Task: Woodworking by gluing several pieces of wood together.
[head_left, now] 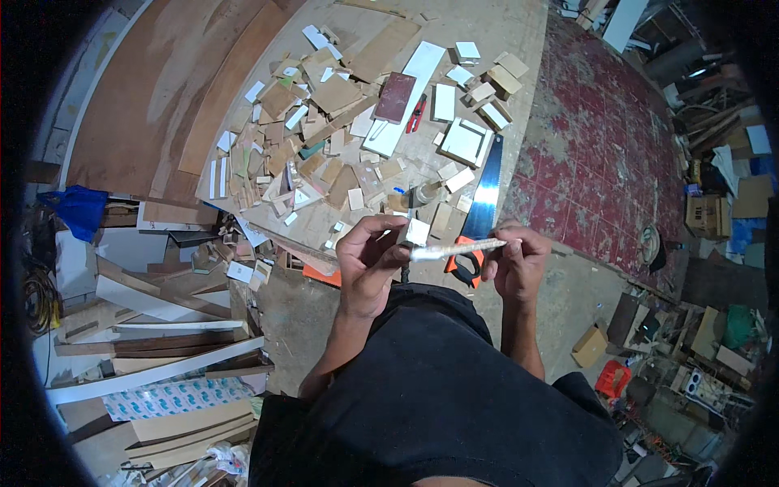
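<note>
Between the fingers of my left hand [367, 264] is a small white-faced wooden block [416, 233]. My right hand [519, 260] pinches one end of a thin wooden strip [471, 247]. The strip's other end, bright white, meets the block beside my left fingertips; whether that white is a coating or glare I cannot tell. Just beyond my hands lies a handsaw [487, 191] with a blue-looking blade and an orange and black handle. A pale, bottle-like object [425, 193] sits on the table past the block, partly blurred.
Wood offcuts [333, 93] cover much of the plywood table [507, 36]. Red-handled pliers [416, 114] lie next to a long white board [422, 65] and a dark red block [395, 97]. Planks [162, 365] pile up at left. Red tiled floor [600, 154] and clutter are at right.
</note>
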Demonstrator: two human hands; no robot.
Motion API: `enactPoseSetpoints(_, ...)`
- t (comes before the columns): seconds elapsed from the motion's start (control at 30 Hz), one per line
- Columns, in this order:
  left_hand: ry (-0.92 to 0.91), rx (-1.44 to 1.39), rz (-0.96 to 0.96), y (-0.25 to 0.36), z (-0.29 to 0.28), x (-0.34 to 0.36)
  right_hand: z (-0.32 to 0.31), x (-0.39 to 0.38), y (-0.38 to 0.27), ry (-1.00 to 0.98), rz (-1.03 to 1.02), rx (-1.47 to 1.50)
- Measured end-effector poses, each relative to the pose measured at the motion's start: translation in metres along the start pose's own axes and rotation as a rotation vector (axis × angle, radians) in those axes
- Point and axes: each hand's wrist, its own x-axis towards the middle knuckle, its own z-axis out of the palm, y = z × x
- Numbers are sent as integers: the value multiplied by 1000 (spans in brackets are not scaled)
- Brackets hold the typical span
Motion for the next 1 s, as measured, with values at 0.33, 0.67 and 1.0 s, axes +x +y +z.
enactPoseSetpoints(0.33,-44,58,27,0,-1,0,5,3,1,1,-32,-73)
enactPoseSetpoints(0.67,10,43,-16,0,2,0,6,5,5,50,-35,-66)
enactPoseSetpoints(1.0,22,26,-10,-4,-4,1,6,3,-1,-96,-113,-87)
